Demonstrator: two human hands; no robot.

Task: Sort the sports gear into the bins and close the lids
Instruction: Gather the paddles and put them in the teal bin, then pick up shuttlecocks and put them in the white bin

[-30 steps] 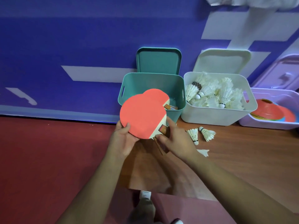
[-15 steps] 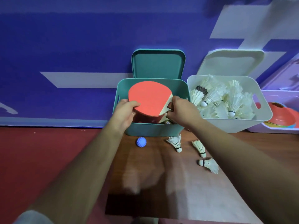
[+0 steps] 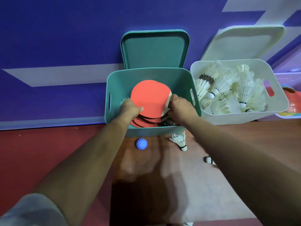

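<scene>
Head view: hands [image 3: 130,108] [image 3: 180,110] hold red paddle [image 3: 149,97] inside teal bin [image 3: 117,82].

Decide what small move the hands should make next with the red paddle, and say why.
Probably lower the paddle a little and let go. Both the left hand and right hand hold it inside the green bin, over other paddles stacked there, so it seems ready to rest on that stack.

Red paddle [image 3: 149,97], earlier out front, now low inside the teal bin [image 3: 117,82].
</scene>
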